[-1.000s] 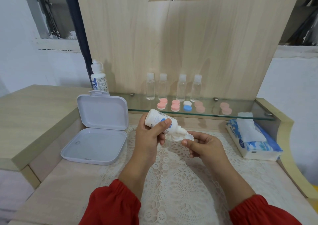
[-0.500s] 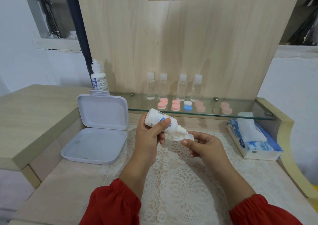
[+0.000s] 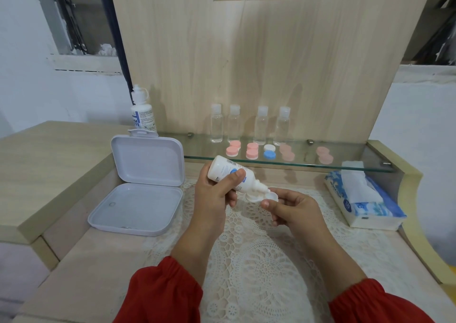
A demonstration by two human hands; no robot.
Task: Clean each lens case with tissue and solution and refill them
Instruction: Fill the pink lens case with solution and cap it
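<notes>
Evidently the person is working through the solution step on one lens case, a small white piece being held just above the lace mat on the worktop, near the middle of the view. The left hand is curling its fingers and thumb round the solution bottle, while the right hand is pinching the edge of the case between thumb and fingertips. The bottle is lying tilted, its long axis running from upper left to lower right, base pointing up and back toward the glass shelf and nozzle pointing down and to the right, meeting the left well of the case. The case itself is lying roughly level, its open wells facing up, its long axis running left to right between the two hands. Whether liquid is actually flowing cannot be told. As a judgement, the task is sitting somewhere in its middle: three closed cases, two pink and one white and blue, are lined up on the shelf in front of four clear bottles, though whether they are finished or waiting cannot be told. The tissue pack is lying at the right, a sheet sticking up, and the open white box is sitting at the left.
</notes>
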